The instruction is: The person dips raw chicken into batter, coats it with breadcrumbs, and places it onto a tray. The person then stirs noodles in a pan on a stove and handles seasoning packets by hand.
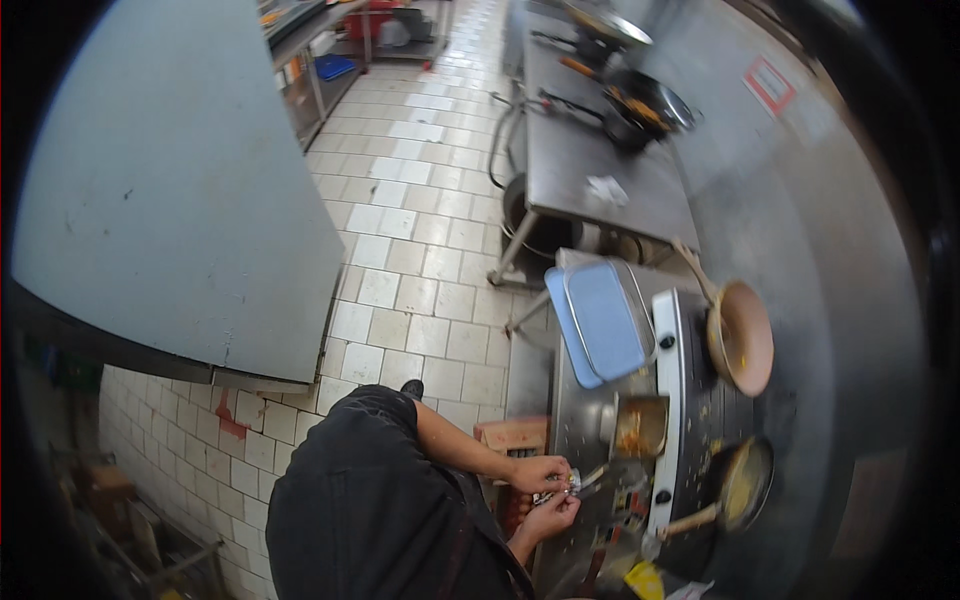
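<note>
My left hand (pixel 541 473) reaches in from a dark sleeve and pinches a small whitish, shiny thing (pixel 574 482) that I cannot make out. Just below, my right hand (pixel 552 517) has its fingers closed at the same small thing. Both hands are over the front edge of the steel counter (pixel 585 420). Under them, partly hidden, is a box of brown eggs (pixel 516 508). Beyond the hands, a square metal container (pixel 640 426) holds orange-brown food. A frying pan (pixel 746 484) with pale yellow food sits on the stove, its wooden handle toward me.
A light pan (pixel 740 338) rests farther along the stove. A blue tray (pixel 606 325) with a wire rack lies on the counter. Dark pans (pixel 640 105) stand on a steel table (pixel 570 170). A yellow packet (pixel 645 580) is at the lower edge. A large pale cabinet (pixel 170 190) stands left.
</note>
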{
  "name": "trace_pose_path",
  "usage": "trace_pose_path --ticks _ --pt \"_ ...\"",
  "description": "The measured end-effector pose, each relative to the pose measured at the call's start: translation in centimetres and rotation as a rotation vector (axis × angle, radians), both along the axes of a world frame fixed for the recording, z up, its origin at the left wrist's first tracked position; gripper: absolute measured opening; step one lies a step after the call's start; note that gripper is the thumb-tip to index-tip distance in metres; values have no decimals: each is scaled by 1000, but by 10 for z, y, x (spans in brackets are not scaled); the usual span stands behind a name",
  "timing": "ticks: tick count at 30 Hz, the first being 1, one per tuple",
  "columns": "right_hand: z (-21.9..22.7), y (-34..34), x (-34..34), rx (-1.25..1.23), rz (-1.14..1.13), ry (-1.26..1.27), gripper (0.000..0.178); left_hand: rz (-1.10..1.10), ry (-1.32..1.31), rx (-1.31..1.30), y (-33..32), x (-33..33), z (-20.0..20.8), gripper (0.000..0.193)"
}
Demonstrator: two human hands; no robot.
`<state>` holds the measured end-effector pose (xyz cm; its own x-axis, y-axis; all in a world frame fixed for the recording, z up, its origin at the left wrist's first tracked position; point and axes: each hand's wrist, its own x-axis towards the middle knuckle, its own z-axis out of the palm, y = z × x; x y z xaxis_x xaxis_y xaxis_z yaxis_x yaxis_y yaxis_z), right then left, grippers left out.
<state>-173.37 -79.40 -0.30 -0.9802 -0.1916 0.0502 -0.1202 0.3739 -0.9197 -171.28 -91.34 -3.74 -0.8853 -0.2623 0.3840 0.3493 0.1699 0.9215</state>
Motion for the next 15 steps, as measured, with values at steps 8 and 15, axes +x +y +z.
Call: trace_pose_path --ticks 8,15 --pt "-6 -230 13 -278 753 -339 16 409 -100 185 -230 104 9 47" --pt "-2 -361 95 -15 1439 -162 28 897 -237 652 -269 214 -7 66"
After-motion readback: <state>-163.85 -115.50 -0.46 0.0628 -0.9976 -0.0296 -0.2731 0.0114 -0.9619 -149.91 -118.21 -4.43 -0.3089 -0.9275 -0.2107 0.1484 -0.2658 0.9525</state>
